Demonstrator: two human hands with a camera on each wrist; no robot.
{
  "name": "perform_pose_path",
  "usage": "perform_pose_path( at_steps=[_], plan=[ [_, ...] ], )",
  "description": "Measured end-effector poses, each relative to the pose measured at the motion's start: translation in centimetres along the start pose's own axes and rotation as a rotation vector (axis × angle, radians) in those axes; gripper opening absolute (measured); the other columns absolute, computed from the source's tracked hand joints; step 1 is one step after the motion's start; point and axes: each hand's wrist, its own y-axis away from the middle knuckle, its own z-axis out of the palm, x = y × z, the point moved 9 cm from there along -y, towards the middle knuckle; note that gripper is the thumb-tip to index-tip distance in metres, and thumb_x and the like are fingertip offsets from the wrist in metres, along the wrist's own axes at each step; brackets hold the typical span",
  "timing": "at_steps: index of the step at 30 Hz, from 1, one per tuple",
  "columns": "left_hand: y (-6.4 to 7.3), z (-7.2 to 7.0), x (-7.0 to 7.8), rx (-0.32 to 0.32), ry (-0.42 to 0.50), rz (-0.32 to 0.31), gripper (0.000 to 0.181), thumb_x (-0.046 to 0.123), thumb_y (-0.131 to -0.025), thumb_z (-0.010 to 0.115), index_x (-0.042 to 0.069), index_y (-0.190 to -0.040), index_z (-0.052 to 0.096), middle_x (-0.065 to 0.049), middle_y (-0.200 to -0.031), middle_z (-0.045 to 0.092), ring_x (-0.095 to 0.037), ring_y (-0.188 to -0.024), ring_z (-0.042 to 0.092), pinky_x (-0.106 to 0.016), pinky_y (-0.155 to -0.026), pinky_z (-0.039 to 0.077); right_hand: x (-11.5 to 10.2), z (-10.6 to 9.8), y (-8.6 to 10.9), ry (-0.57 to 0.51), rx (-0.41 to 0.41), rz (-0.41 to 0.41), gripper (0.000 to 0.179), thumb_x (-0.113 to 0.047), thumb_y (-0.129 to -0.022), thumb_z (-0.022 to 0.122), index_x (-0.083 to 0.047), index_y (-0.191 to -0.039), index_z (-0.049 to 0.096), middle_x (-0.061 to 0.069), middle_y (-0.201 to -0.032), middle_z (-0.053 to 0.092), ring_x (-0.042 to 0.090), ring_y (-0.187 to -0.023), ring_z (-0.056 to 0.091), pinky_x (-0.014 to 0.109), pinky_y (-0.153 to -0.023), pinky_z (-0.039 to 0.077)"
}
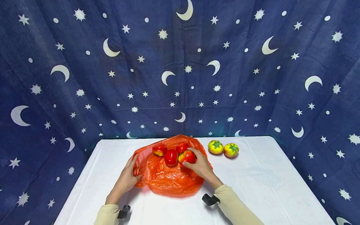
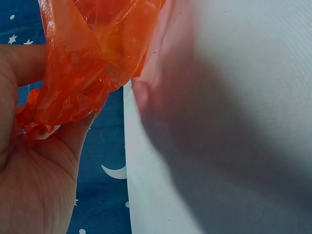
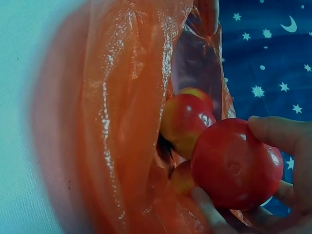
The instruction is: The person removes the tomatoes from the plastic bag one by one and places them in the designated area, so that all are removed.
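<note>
My left hand [image 1: 126,176] grips the left side of an orange-red plastic bag [image 1: 173,186], its thin film bunched between thumb and fingers in the left wrist view. A glossy red-and-yellow tomato [image 3: 237,163] is held by my right hand [image 1: 202,165], fingers and thumb around it, at the bag's mouth. Beside it, within the open bag, are a red tomato [image 1: 171,157], another red one [image 1: 182,147] farther back and a red-and-yellow one [image 1: 159,151] at the left. The bag's film partly hides those tomatoes in the right wrist view.
Two yellow-and-red tomatoes with green leafy tops, one [image 1: 215,147] beside the other [image 1: 231,150], sit on the white table [image 1: 263,189] right of the bag. A dark blue curtain [image 1: 153,76] with moons and stars hangs behind the table's far edge.
</note>
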Motion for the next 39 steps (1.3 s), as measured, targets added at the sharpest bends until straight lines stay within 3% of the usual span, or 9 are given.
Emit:
perform_pose_path(
  at_steps=[18, 30, 39],
  plan=[
    [0.09, -0.15, 0.05, 0.006, 0.003, 0.006, 0.095, -0.003, -0.076, 0.071, -0.001, -0.155, 0.019, -0.024, -0.160, 0.019, -0.050, -0.142, 0.030, -0.060, -0.116, 0.028, -0.47, 0.09, 0.34, -0.017, 0.006, -0.046, 0.064, -0.020, -0.074, 0.083, -0.017, -0.132, 0.055, 0.013, -0.137, 0.056, 0.034, -0.121, 0.056, 0.055, -0.103, 0.048],
    [0.06, -0.18, -0.08, 0.006, -0.006, -0.002, 0.093, -0.002, -0.078, 0.071, -0.001, -0.155, 0.019, -0.024, -0.160, 0.019, -0.050, -0.142, 0.030, -0.061, -0.115, 0.027, -0.08, 0.12, 0.42, -0.080, 0.016, 0.005, 0.042, -0.032, -0.086, 0.072, -0.022, -0.122, 0.055, 0.008, -0.123, 0.062, 0.026, -0.109, 0.060, 0.048, -0.101, 0.051],
    [0.05, -0.16, 0.07, 0.013, 0.002, 0.022, 0.094, -0.004, -0.076, 0.071, -0.001, -0.155, 0.020, -0.024, -0.160, 0.020, -0.050, -0.142, 0.030, -0.061, -0.115, 0.028, -0.40, 0.00, 0.52, -0.062, 0.011, -0.017, 0.058, -0.033, -0.084, 0.073, -0.019, -0.137, 0.054, 0.012, -0.131, 0.060, 0.030, -0.114, 0.059, 0.053, -0.102, 0.049]
  ],
)
